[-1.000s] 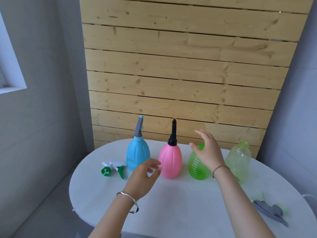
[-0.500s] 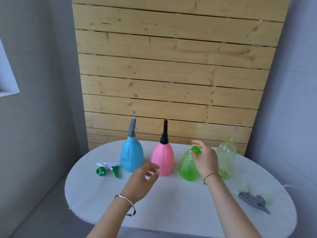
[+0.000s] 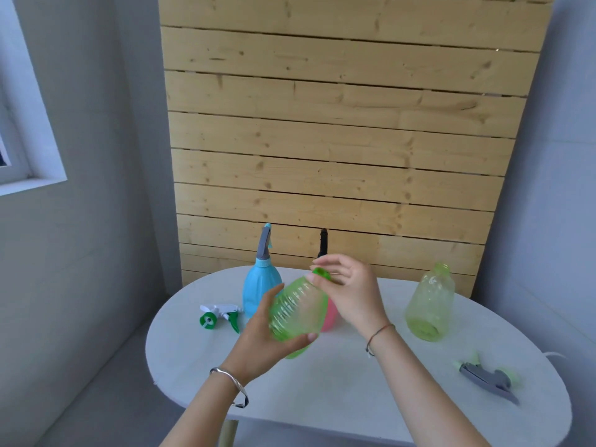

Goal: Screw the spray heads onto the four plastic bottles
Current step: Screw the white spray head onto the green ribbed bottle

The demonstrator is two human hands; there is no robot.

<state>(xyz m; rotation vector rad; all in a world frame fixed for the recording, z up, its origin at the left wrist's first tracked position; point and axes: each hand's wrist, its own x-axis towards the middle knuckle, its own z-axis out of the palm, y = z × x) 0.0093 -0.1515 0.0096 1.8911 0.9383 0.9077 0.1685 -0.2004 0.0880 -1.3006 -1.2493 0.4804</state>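
A ribbed bright-green bottle is lifted off the white table and tilted, its neck pointing up and right. My left hand grips its body from below. My right hand pinches the green cap at its neck. Behind stand a blue bottle with a grey spray head and a pink bottle with a black head, mostly hidden by my hands. A pale green bottle with an open neck stands at the right.
A white-and-green spray head lies at the table's left side. A grey-and-green spray head lies near the right front edge. A wooden slat wall rises right behind the table, grey walls on both sides.
My right hand took the green bottle by its neck and lifted it toward me. My left hand came up and closed around its body. The camera view shifted.
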